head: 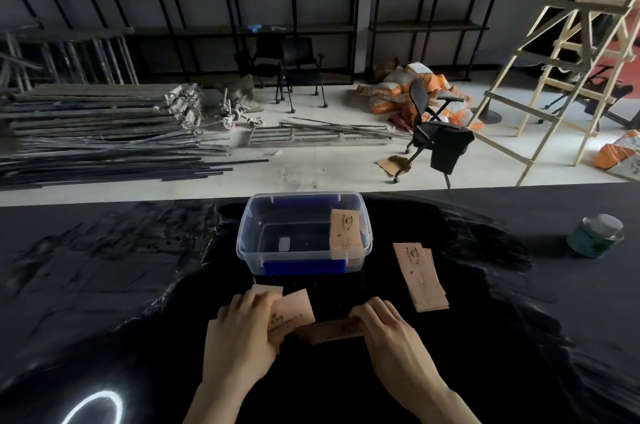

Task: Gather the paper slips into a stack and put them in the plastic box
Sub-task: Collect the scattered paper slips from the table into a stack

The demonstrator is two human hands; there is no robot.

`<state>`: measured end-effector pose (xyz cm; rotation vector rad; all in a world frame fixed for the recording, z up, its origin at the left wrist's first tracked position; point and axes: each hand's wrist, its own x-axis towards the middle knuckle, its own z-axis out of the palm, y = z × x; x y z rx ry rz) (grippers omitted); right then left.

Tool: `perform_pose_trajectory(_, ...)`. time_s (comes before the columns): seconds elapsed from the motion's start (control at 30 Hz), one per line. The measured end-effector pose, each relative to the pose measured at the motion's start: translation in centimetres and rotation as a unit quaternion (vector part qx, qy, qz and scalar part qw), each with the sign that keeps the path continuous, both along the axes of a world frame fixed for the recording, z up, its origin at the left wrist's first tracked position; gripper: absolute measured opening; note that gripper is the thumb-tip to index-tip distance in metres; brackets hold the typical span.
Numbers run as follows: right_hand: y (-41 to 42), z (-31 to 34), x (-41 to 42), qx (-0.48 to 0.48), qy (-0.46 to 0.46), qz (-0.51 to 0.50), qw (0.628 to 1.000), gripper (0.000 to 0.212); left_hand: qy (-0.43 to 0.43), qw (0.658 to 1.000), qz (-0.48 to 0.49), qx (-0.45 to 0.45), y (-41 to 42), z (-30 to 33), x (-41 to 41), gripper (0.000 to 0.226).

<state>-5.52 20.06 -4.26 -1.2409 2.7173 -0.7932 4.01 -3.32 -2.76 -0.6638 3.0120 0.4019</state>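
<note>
A clear plastic box (pixel 263 216) with blue clips stands on the black table in front of me; a tan paper slip (pixel 346 229) leans against its right inner wall. Just below the box, my left hand (pixel 242 330) lies on several tan slips (pixel 296 309), its fingers pressing them to the table. My right hand (pixel 388 330) holds the right end of a darker slip (pixel 332 332) that lies flat between both hands. A small pile of tan slips (pixel 420 278) rests on the table to the right of the box.
A glass jar (pixel 594 235) with a teal label stands at the table's far right. A ring light reflects at the table's near left (pixel 93 406). Beyond the table's far edge are chairs, metal bars, a wooden ladder and orange sacks on the floor.
</note>
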Motion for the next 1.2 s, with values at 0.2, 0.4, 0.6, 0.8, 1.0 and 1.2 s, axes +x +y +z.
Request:
perform_pose_trajectory(0.2,-0.9,-0.2,-0.1,-0.021,-0.062,-0.033,0.997,0.036,0.116,0.97,-0.038,0.209,2.7,1.4,-1.6,0.04)
perform_pose_trajectory(0.4,-1.3,-0.8,0.2,-0.012,-0.033,0.0,0.999,0.045,0.197,0.933,-0.022,0.3,4.7,0.5,-1.4,0.026)
perform_pose_trajectory(0.6,-1.2,-0.3,0.3,-0.009,-0.023,-0.028,0.999,0.062,0.028,0.995,0.094,-0.008,0.5,-0.8,1.2,0.061)
perform_pose_trajectory(0.8,-1.8,-0.1,0.3,0.011,-0.017,-0.006,1.0,0.048,0.082,0.992,0.075,0.063,0.2,-0.7,1.0,0.068)
perform_pose_trajectory(1.0,-2.5,0.2,0.4,-0.018,-0.045,-0.031,0.998,0.046,0.123,0.938,-0.028,0.323,1.7,0.5,-0.5,0.058)
perform_pose_trajectory(1.2,-2.8,0.3,0.4,0.008,-0.022,0.014,1.0,0.053,0.209,0.892,0.068,0.394,1.9,-0.2,1.0,0.035)
